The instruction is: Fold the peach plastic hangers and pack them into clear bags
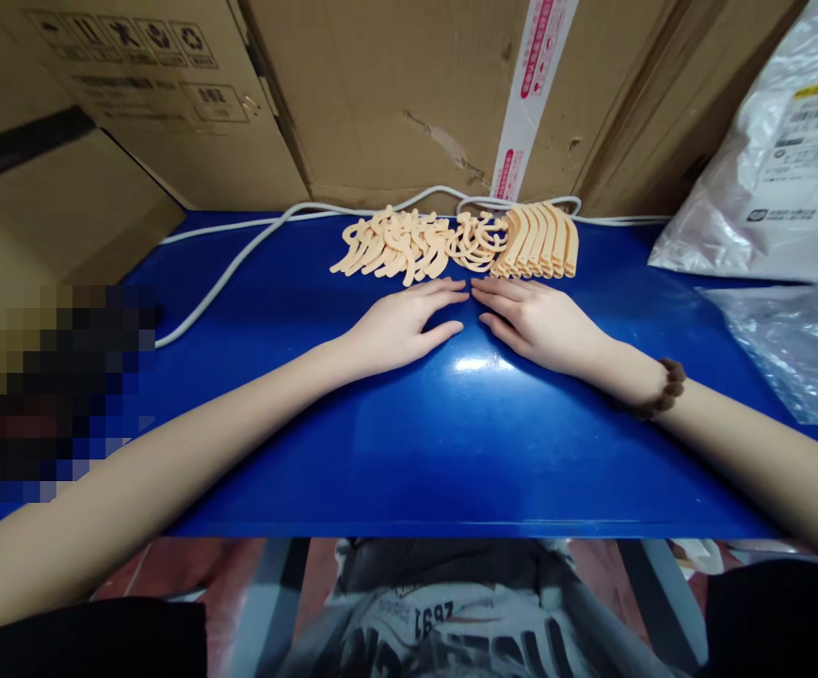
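My left hand (409,325) lies flat on the blue tabletop (409,452), fingers stretched to the right and thumb apart. Opposite it, my right hand (536,325) rests palm down with its fingers pointing left. The fingertips of both hands almost meet; neither hand holds anything. Just beyond them lies a row of cream-coloured plastic-looking parts. On the left is a loose heap of curved pieces (391,247), in the middle a cluster of thin ring-like curved pieces (477,243), and on the right several wider curved pieces (539,243) stand side by side.
Cardboard boxes (394,94) stand along the back, with a white cable (239,259) running before them. At right are a white plastic parcel bag (768,179) and a clear plastic bag (804,348). A pixelated dark patch covers the left side. The table's front edge is near my body.
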Available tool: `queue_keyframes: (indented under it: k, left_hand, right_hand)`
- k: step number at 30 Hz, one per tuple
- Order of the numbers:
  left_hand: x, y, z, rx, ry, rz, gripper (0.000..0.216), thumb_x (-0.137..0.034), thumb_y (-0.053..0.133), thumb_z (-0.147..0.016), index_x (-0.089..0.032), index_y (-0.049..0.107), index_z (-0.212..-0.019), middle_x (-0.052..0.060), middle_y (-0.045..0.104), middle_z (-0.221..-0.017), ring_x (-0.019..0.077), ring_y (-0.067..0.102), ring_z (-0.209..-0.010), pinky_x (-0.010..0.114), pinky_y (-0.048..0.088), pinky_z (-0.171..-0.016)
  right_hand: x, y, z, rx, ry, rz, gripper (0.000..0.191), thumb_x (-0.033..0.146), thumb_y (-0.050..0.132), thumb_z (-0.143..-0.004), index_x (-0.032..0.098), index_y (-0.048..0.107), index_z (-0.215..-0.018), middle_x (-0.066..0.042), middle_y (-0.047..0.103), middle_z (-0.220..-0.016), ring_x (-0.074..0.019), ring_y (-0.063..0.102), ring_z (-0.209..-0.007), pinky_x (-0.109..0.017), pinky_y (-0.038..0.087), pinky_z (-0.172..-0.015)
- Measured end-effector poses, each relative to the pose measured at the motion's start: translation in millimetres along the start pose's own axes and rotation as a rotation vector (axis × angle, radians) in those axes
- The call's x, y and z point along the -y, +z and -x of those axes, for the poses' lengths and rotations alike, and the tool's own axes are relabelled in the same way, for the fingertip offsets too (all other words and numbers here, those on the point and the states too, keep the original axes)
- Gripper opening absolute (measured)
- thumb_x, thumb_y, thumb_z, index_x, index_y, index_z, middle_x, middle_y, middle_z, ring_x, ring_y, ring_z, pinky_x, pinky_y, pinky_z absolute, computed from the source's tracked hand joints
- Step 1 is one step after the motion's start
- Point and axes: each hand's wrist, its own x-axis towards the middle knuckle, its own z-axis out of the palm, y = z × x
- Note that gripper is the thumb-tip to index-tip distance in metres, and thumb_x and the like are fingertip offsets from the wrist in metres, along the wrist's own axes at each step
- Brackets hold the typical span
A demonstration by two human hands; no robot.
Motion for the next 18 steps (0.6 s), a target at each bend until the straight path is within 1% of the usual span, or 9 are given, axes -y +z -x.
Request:
queue_keyframes:
  k: [2,6,8,15,18]
  left_hand:
    - [-0.6,-0.2,0.2,0.009,0.005,-0.003,0.05,-0.038,0.053,-0.102,-0.012,0.057,-0.145,0.012,0.053,-0.156,0.0237,0.047,-0.147,0.04,0.037,-0.124]
    - [-7.3,-0.3,1.6,0.041,0.027,-0.146,0.052,-0.034,0.045,-0.105,-0.007,0.051,-0.149,0.016,0.048,-0.159,0.0261,0.043,-0.149,0.042,0.034,-0.125]
    - [-10.4,-0.5,2.1,0.06,0.017,-0.194,0.053,-0.035,0.042,-0.106,-0.007,0.049,-0.151,0.016,0.046,-0.16,0.0264,0.043,-0.15,0.042,0.034,-0.126]
    - [-11.9,-1.4,1.9,0.067,0.016,-0.213,0.053,-0.037,0.04,-0.107,-0.008,0.048,-0.151,0.015,0.046,-0.16,0.0259,0.042,-0.15,0.042,0.035,-0.125]
    - [-11.8,-1.4,1.7,0.064,0.019,-0.208,0.053,-0.037,0.041,-0.107,-0.008,0.048,-0.151,0.015,0.046,-0.16,0.0261,0.043,-0.15,0.042,0.035,-0.125]
  right_hand:
    - [-0.6,0.7,0.0,-0.001,0.007,-0.004,0.048,0.029,0.04,-0.106,0.002,0.063,-0.138,-0.021,0.063,-0.142,-0.0305,0.063,-0.129,-0.047,0.052,-0.108]
    - [-1.7,2.4,-0.6,-0.011,0.009,-0.007,0.047,0.03,0.04,-0.106,0.003,0.063,-0.137,-0.02,0.064,-0.142,-0.0304,0.064,-0.127,-0.047,0.053,-0.107]
    - [-2.0,2.7,-0.6,-0.018,0.004,-0.009,0.047,0.03,0.04,-0.106,0.002,0.064,-0.136,-0.019,0.064,-0.141,-0.0311,0.065,-0.126,-0.047,0.054,-0.106]
    - [-1.9,1.6,0.2,-0.023,0.01,-0.044,0.046,0.029,0.043,-0.105,0.002,0.065,-0.135,-0.021,0.064,-0.14,-0.0323,0.064,-0.126,-0.051,0.054,-0.105]
    - [-1.6,0.4,-0.1,-0.016,0.017,-0.048,0.046,0.029,0.043,-0.105,0.003,0.065,-0.136,-0.021,0.064,-0.14,-0.032,0.064,-0.127,-0.051,0.054,-0.106]
